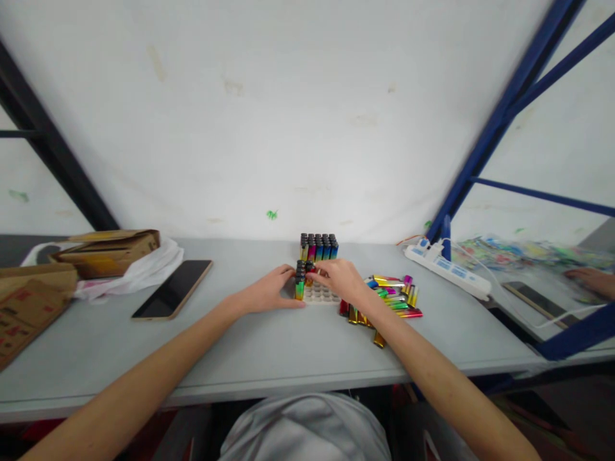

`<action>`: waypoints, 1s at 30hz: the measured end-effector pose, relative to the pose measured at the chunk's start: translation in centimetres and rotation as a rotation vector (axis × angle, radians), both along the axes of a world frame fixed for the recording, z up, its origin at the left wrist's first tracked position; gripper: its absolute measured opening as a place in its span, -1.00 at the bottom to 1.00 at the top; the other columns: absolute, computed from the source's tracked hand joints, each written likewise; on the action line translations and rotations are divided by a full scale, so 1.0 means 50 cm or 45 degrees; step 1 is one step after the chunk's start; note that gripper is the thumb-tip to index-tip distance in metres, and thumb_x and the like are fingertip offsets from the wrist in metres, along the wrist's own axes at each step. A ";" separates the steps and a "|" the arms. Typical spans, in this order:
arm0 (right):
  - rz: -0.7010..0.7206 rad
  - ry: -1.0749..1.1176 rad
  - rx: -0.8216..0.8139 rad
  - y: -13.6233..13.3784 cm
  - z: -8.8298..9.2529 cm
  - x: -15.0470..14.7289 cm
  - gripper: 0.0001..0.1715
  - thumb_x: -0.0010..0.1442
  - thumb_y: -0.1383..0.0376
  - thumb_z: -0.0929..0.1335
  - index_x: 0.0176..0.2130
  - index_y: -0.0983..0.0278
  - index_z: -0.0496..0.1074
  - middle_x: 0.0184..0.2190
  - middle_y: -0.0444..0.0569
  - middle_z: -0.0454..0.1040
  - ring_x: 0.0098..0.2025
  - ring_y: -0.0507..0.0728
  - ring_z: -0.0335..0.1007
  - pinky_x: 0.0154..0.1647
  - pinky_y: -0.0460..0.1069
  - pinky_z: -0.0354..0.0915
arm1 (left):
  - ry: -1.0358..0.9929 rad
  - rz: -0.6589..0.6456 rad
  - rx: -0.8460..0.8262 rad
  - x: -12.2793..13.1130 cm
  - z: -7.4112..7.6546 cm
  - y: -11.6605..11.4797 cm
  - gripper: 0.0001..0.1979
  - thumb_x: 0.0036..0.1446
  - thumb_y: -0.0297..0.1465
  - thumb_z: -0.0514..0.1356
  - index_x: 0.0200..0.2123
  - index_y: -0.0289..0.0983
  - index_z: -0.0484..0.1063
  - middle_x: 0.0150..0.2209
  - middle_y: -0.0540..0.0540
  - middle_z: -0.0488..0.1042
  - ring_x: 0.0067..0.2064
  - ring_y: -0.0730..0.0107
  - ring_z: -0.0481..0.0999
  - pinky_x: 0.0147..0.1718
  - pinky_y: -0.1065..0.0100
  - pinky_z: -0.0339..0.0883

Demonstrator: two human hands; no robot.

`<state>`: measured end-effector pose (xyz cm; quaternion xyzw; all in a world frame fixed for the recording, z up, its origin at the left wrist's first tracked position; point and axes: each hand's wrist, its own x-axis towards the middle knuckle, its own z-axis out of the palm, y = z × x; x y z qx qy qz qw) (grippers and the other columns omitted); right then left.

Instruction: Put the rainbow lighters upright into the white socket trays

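A white tray (321,294) with rows of round holes lies on the table in front of me. Upright lighters (300,287) with black tops fill its left end, the nearest one green and yellow. My left hand (273,289) braces the tray's left end, thumb along the front corner and fingers curved at the back. Over the tray, my right hand (339,276) is closed, its fingertips pinching a red lighter (310,274) beside the standing ones. My fingers partly hide that lighter. A loose pile of shiny coloured lighters (396,298) lies right of the tray, partly under my right forearm.
Behind the tray stands a block of upright lighters (319,247). A dark phone (173,289), a white plastic bag (158,266) and cardboard boxes (115,253) lie left. At right are a power strip (449,267) and a blue metal frame (480,141); beyond it another person's hand (590,280) shows.
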<state>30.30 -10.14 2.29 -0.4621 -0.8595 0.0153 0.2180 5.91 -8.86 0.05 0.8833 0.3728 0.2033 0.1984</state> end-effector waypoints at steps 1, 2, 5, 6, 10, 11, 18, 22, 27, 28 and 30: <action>0.012 -0.030 -0.020 -0.001 0.005 0.001 -0.63 0.41 0.06 0.41 -0.26 0.28 0.61 -0.37 0.05 0.65 -0.35 0.14 0.50 -0.33 -0.04 0.17 | 0.005 -0.001 0.000 0.000 0.000 0.000 -0.27 0.00 0.10 0.42 0.10 -0.27 0.50 0.10 -0.28 0.49 0.16 -0.14 0.51 0.25 -0.02 0.36; 0.035 -0.028 -0.045 0.000 0.010 0.006 -0.60 0.41 0.04 0.40 -0.28 0.28 0.61 -0.38 0.04 0.64 -0.37 0.13 0.48 -0.34 -0.04 0.16 | 0.010 0.000 -0.001 0.000 0.000 0.000 -0.26 0.01 0.11 0.41 0.10 -0.27 0.50 0.09 -0.27 0.50 0.16 -0.14 0.51 0.25 -0.01 0.36; 0.086 0.112 -0.087 0.006 0.029 0.055 -0.57 0.46 0.03 0.34 -0.24 0.27 0.62 -0.36 0.00 0.64 -0.37 0.11 0.46 -0.30 -0.03 0.20 | 0.035 0.011 -0.003 0.000 0.002 0.001 -0.26 0.01 0.14 0.40 0.08 -0.27 0.50 0.12 -0.28 0.49 0.16 -0.14 0.51 0.27 0.01 0.35; 0.082 0.163 -0.091 0.009 0.035 0.082 -0.57 0.47 0.05 0.32 -0.22 0.27 0.63 -0.34 0.00 0.65 -0.35 0.12 0.47 -0.26 -0.02 0.23 | 0.046 0.012 -0.003 0.000 0.002 0.001 -0.26 0.01 0.15 0.39 0.08 -0.27 0.50 0.14 -0.29 0.48 0.17 -0.15 0.51 0.27 0.01 0.35; 0.037 0.253 -0.310 0.021 0.054 0.212 -0.67 0.33 0.07 0.41 -0.23 0.26 0.66 -0.25 0.02 0.68 -0.22 0.21 0.54 -0.13 0.04 0.35 | 0.065 0.009 0.001 0.000 0.004 0.000 -0.27 0.03 0.15 0.38 0.07 -0.27 0.50 0.17 -0.29 0.46 0.19 -0.15 0.50 0.29 0.00 0.35; 0.008 0.258 -0.403 0.023 0.055 0.240 -0.68 0.26 0.06 0.45 -0.24 0.25 0.68 -0.25 0.02 0.69 -0.20 0.23 0.55 -0.11 0.05 0.37 | 0.059 0.009 0.003 0.000 0.004 0.000 -0.27 0.03 0.15 0.38 0.07 -0.26 0.50 0.17 -0.28 0.47 0.19 -0.16 0.50 0.28 -0.01 0.35; 0.031 0.128 -0.735 0.039 0.034 0.295 -0.66 0.04 0.07 0.54 -0.22 0.21 0.72 -0.21 0.01 0.71 -0.15 0.28 0.57 -0.07 0.07 0.42 | 0.039 0.013 0.008 -0.001 0.001 0.002 -0.29 0.01 0.15 0.38 0.05 -0.24 0.50 0.15 -0.27 0.49 0.17 -0.13 0.51 0.27 0.01 0.37; 0.034 0.156 -0.684 0.050 0.024 0.291 -0.61 0.05 0.05 0.53 -0.18 0.22 0.72 -0.18 0.02 0.70 -0.10 0.28 0.56 -0.02 0.07 0.41 | 0.049 0.006 0.008 -0.002 -0.003 0.005 -0.27 0.03 0.16 0.37 0.08 -0.25 0.48 0.16 -0.27 0.47 0.19 -0.11 0.50 0.28 0.00 0.35; 0.070 0.149 -0.683 0.063 0.003 0.290 -0.64 0.03 0.06 0.54 -0.26 0.26 0.69 -0.27 0.01 0.68 -0.18 0.24 0.54 -0.06 0.06 0.40 | 0.053 0.003 0.012 -0.002 -0.004 0.006 -0.29 0.03 0.14 0.38 0.07 -0.25 0.49 0.15 -0.29 0.48 0.19 -0.14 0.50 0.27 0.01 0.35; 0.059 0.154 -0.657 0.064 0.000 0.288 -0.66 0.04 0.06 0.54 -0.28 0.27 0.67 -0.28 0.02 0.67 -0.19 0.24 0.53 -0.07 0.06 0.40 | 0.053 0.002 0.011 -0.002 -0.003 0.005 -0.29 0.03 0.14 0.39 0.08 -0.25 0.49 0.15 -0.29 0.48 0.19 -0.13 0.49 0.28 0.00 0.35; 0.019 0.217 -0.580 0.063 0.000 0.281 -0.65 0.09 0.04 0.52 -0.29 0.27 0.64 -0.28 0.03 0.66 -0.20 0.23 0.53 -0.08 0.07 0.40 | 0.054 -0.002 0.010 -0.003 -0.002 0.005 -0.28 0.04 0.14 0.38 0.09 -0.25 0.48 0.16 -0.29 0.47 0.19 -0.13 0.49 0.28 -0.01 0.34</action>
